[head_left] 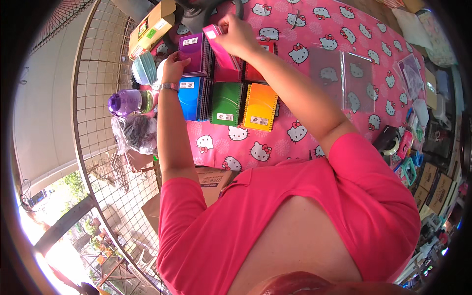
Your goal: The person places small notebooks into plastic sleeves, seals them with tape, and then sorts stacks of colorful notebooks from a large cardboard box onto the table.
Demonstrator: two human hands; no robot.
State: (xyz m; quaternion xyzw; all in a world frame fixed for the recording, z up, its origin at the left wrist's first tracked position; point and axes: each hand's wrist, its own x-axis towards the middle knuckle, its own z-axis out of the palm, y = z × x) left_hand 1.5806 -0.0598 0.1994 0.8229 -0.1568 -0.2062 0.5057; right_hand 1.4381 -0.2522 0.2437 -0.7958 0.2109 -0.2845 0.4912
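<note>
Spiral notebooks stand in stacks by colour on the table. My left hand holds the left edge of the purple notebooks, its thumb on the top cover. My right hand grips several pink notebooks by their upper end, tilted above a stack of the same pink. Partly behind my right forearm is a red notebook stack. In the nearer row lie blue notebooks, green notebooks and yellow-orange notebooks, their spirals on the right side.
A pink patterned tablecloth covers the table. Left of the notebooks are a cardboard box, face masks, a purple-lidded bottle and a plastic bag. Clear plastic sleeves lie to the right. Wire mesh borders the left.
</note>
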